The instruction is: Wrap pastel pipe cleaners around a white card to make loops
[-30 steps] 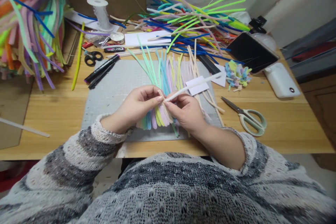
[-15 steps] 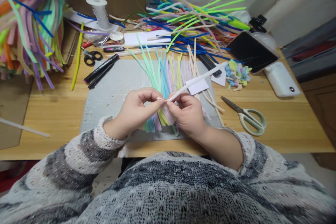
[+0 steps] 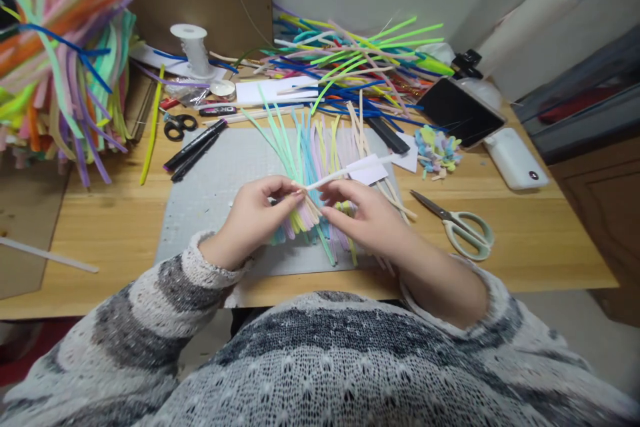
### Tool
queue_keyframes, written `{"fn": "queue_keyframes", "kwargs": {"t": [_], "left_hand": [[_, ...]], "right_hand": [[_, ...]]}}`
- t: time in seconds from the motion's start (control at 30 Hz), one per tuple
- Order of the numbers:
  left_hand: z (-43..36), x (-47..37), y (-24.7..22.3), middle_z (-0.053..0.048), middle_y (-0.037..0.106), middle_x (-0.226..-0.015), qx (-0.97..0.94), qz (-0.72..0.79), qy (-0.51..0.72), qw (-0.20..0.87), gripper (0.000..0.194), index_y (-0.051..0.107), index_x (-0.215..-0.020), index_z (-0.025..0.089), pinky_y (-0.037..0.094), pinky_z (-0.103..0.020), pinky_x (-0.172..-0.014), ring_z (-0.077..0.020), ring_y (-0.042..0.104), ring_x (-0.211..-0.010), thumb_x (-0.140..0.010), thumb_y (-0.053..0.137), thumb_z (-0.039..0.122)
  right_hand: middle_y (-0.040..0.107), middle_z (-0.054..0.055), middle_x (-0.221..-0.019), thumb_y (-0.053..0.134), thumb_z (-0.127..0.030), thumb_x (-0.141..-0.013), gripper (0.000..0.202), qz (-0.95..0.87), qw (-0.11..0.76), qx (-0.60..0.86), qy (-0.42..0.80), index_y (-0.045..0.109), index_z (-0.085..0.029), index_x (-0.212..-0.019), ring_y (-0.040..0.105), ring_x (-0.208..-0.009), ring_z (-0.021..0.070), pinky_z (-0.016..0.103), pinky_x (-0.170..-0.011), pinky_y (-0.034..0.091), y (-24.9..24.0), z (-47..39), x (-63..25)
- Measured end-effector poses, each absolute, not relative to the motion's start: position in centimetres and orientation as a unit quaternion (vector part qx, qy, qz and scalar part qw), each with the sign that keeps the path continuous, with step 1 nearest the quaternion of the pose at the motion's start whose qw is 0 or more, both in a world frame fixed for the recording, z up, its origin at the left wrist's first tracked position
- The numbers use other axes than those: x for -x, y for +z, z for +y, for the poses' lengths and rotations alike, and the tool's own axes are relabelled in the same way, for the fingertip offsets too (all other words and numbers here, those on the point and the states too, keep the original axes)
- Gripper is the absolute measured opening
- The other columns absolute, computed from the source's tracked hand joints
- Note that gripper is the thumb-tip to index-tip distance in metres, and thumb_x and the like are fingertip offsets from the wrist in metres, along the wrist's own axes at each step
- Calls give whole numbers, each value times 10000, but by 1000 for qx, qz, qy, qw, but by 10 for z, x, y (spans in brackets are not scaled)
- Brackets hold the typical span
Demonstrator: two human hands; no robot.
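My left hand (image 3: 260, 212) pinches a small bunch of pastel pipe cleaners (image 3: 309, 212), whose short ends fan out below the fingertips. From that pinch a white pipe cleaner (image 3: 333, 177) sticks out to the right, above my other hand. My right hand (image 3: 363, 213) is just right of the bunch, thumb and fingers apart, with nothing visibly gripped. Under both hands, rows of mint, blue, lilac and yellow pipe cleaners (image 3: 285, 147) lie on a grey cutting mat (image 3: 200, 213); the hands hide part of them.
Green-handled scissors (image 3: 467, 233) lie right of the mat. Beyond them are pastel scraps (image 3: 437, 150), a white power bank (image 3: 517, 159) and a dark-screened device (image 3: 463, 110). Black markers (image 3: 195, 150), small scissors (image 3: 179, 127) and a spool (image 3: 193, 50) sit left. Loose pipe cleaners (image 3: 350, 47) pile up behind.
My right hand has let go of the white pipe cleaner and its fingers have spread. The white pipe cleaner has dropped lower. My left hand keeps its pinch, and the view has shifted slightly.
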State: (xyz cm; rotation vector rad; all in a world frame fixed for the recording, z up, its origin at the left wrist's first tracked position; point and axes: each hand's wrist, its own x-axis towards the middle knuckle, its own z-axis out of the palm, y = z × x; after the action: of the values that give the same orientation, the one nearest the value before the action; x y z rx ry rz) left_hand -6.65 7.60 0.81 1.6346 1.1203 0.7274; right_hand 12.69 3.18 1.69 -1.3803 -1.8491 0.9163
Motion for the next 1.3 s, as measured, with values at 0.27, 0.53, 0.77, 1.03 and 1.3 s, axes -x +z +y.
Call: {"fn": "queue_keyframes", "kwargs": {"t": [0.27,0.53,0.77,1.03,1.3], "left_hand": [[82,74,10,-37,696,-817,-631,495,336,495,164,696,-823,157,486,-253,-672,-149,608,-753,-746,667,298],[85,75,8,-40,673,-794,-631,476,339,509,167,680,-782,152,473,-257,-665,-140,587,-730,-737,672,313],[84,74,10,-18,642,-734,-637,456,380,491,103,659,-724,160,448,-257,-668,-135,569,-715,-727,677,262],[82,77,8,-10,649,-732,-666,417,410,463,65,667,-759,167,456,-252,-695,-128,578,-712,-759,655,231],[80,77,6,-4,676,-782,-635,412,471,454,84,681,-785,180,473,-241,-720,-125,604,-756,-749,620,134]], "right_hand": [[650,220,-1006,405,-246,-866,300,-624,-23,779,60,648,-100,-962,604,-960,319,433,-841,455,22,-36,-267],[660,165,-914,504,-297,-767,212,-578,-54,804,127,610,-177,-906,617,-831,290,385,-724,459,1,-51,-302],[647,104,-945,708,-416,-682,269,-463,349,713,394,648,-248,-884,601,-883,231,366,-773,452,32,-58,-257],[573,52,-803,595,-699,-689,673,-367,362,199,834,579,-158,-1088,531,-698,127,255,-638,431,-11,-31,-143],[524,14,-671,427,-628,-851,514,-278,368,148,875,589,-157,-977,501,-547,89,207,-511,399,-19,-24,-105]]}}
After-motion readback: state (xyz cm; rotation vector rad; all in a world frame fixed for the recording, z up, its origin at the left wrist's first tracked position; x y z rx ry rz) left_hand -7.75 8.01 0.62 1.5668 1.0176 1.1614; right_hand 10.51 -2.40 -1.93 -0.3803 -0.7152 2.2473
